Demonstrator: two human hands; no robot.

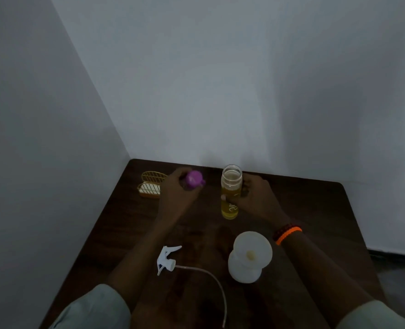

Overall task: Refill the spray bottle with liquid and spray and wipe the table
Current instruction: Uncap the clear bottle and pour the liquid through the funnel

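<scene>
A clear bottle of yellow liquid (230,193) stands uncapped near the back of the dark wooden table (315,210). My right hand (253,195) grips its side. My left hand (180,188) holds the purple cap (194,178) up and to the left of the bottle. Nearer to me stands the white spray bottle (245,269) with a white funnel (252,250) set in its neck. The white trigger sprayer head (167,258) lies on the table left of it, its long tube (211,279) curving toward me.
A gold wire soap holder (150,186) sits at the table's back left corner. Grey walls close in behind and on the left. The table's right edge drops to a dark floor (398,269).
</scene>
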